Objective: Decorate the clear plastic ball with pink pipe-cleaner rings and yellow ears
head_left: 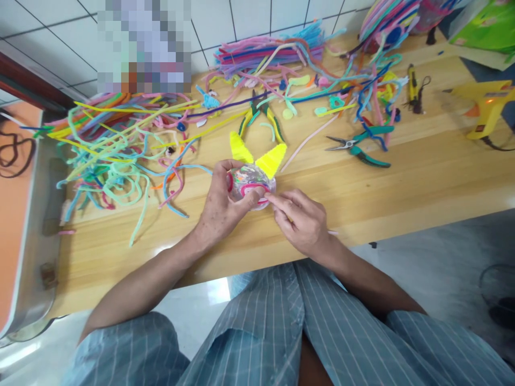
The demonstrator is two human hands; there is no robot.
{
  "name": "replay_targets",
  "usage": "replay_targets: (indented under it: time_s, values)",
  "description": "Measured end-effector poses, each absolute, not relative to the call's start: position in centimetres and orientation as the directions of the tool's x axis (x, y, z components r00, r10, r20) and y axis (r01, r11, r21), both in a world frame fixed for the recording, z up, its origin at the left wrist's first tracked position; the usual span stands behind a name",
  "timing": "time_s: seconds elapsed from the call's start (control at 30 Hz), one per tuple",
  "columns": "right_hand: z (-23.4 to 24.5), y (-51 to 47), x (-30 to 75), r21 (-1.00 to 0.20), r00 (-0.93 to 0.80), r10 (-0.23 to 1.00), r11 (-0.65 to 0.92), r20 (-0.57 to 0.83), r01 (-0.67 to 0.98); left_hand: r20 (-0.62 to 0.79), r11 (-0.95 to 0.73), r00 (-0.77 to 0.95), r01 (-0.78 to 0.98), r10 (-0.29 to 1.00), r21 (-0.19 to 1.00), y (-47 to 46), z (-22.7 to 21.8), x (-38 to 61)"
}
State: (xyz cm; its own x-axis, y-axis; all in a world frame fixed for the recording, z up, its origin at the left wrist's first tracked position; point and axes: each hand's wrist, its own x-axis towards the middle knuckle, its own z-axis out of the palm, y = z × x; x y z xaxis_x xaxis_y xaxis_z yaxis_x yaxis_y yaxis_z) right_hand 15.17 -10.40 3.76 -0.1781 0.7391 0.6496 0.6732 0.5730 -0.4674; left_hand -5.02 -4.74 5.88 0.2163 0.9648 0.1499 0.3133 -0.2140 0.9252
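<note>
A rounded, multicoloured craft piece (252,172) with two yellow fuzzy ear shapes (271,160) is held over the front of the table. My left hand (219,206) is closed around its left side, the thumb pressing on its front. On that front curves a pink pipe cleaner (248,186) bent into a loop. My right hand (301,217) is closed in a pinch at the right end of this loop, its fingertips touching the piece. The fingers partly hide the loop and the lower face of the piece.
Pliers with yellow-green handles (277,124) lie just behind the piece, teal-handled pliers (364,146) to the right. A yellow glue gun (488,104) and a yellow cutter (412,88) are at the far right. Tangled pipe cleaners (120,171) cover the left; a bundle (265,56) lies at the back.
</note>
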Motion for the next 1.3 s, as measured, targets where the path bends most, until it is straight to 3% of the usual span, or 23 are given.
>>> replay_targets:
  time_s: [0.3,0.73,1.3]
  values:
    - [3.7,-10.9,15.5,-0.384,-0.203,0.698,0.585,0.686,0.714,0.171,-0.214,0.163,0.302,0.972,0.929,-4.7,5.3,-4.9]
    - [3.8,-10.7,15.0,-0.47,-0.167,0.739,0.568,0.653,0.676,0.168,-0.209,0.155,0.305,0.974,0.929,-4.8,5.7,-4.8]
    - [3.6,-10.6,15.1,-0.477,-0.171,0.733,0.582,0.658,0.659,0.032,-0.115,0.233,0.352,0.972,0.929,-4.3,7.0,-5.3]
